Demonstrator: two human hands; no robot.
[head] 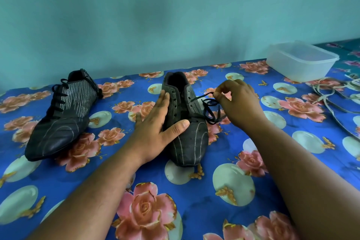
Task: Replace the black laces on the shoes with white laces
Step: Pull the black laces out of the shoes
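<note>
Two dark striped shoes lie on a blue floral cloth. The left shoe (pixel 62 115) still carries its black lace through all eyelets. The right shoe (pixel 185 122) has most eyelets bare; its black lace (pixel 211 110) trails out to the right side. My left hand (pixel 155 122) lies flat along that shoe's left side, thumb across the toe part. My right hand (pixel 237 101) pinches the black lace just right of the shoe's opening. White laces (pixel 335 95) lie in a loose heap at the far right.
A clear plastic container (pixel 301 61) stands at the back right, close to the white laces. The blue floral cloth (pixel 194 210) covers the whole surface. A teal wall runs right behind the shoes.
</note>
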